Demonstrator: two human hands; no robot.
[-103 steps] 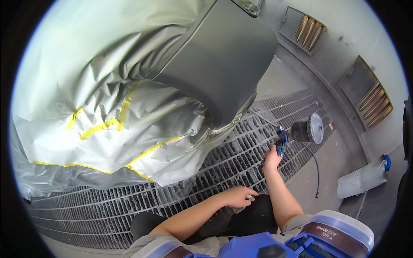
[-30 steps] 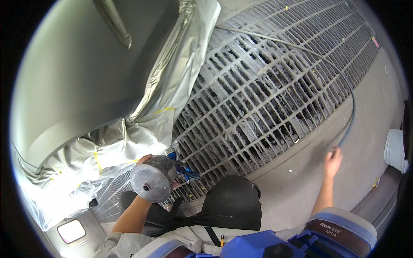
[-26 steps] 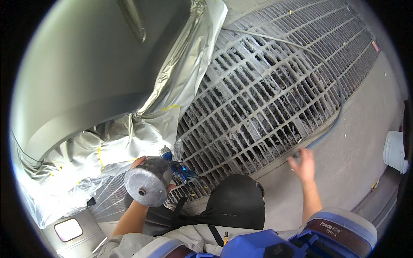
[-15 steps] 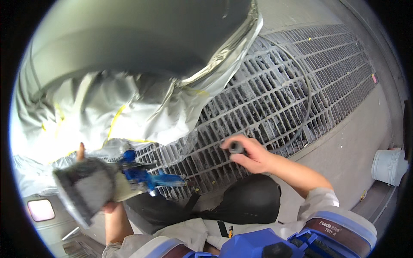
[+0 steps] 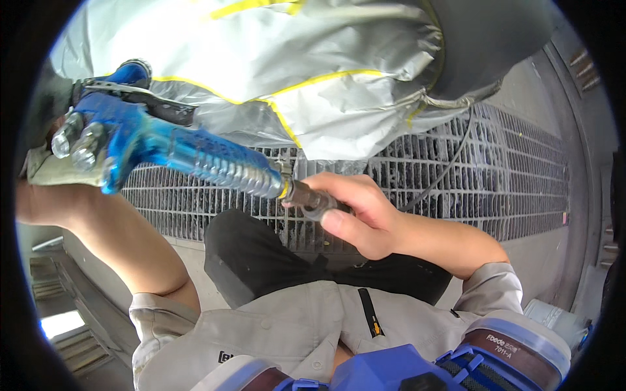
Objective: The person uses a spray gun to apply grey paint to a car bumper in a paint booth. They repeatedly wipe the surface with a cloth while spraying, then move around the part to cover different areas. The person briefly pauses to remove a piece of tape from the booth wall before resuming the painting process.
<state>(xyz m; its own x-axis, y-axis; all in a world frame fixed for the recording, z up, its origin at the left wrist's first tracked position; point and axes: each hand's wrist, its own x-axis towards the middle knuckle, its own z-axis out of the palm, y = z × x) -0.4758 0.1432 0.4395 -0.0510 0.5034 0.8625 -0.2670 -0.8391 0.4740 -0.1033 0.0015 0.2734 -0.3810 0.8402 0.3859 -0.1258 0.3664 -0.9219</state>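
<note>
A blue spray gun point(image 5: 202, 153) with ribbed handle and metal knobs lies across the left of the head view. Its dark cup point(image 5: 42, 117) reaches the picture's rim, above a pale greenish band point(image 5: 65, 171). My left hand point(image 5: 40, 201) holds the gun from the cup side; most of its fingers are hidden. My right hand point(image 5: 365, 215) is closed round a dark metal hose coupling point(image 5: 317, 201), which meets the fitting at the handle's lower end. Whether it is locked on, I cannot tell. From behind the right hand a thin hose point(image 5: 447, 168) curves up to the right.
Ahead, silvery masking sheet point(image 5: 352, 107) edged with yellow tape drapes below a dark grey curved panel point(image 5: 489, 45). A metal floor grating point(image 5: 515, 169) runs beneath. A pale bucket point(image 5: 554, 319) stands at lower right. My knees point(image 5: 251, 260) and blue respirator point(image 5: 391, 371) show below.
The spray gun has swung up and nearer, its handle now pointing at my right hand. The coupling in my right hand has come to the handle's end. My view has shifted left.
</note>
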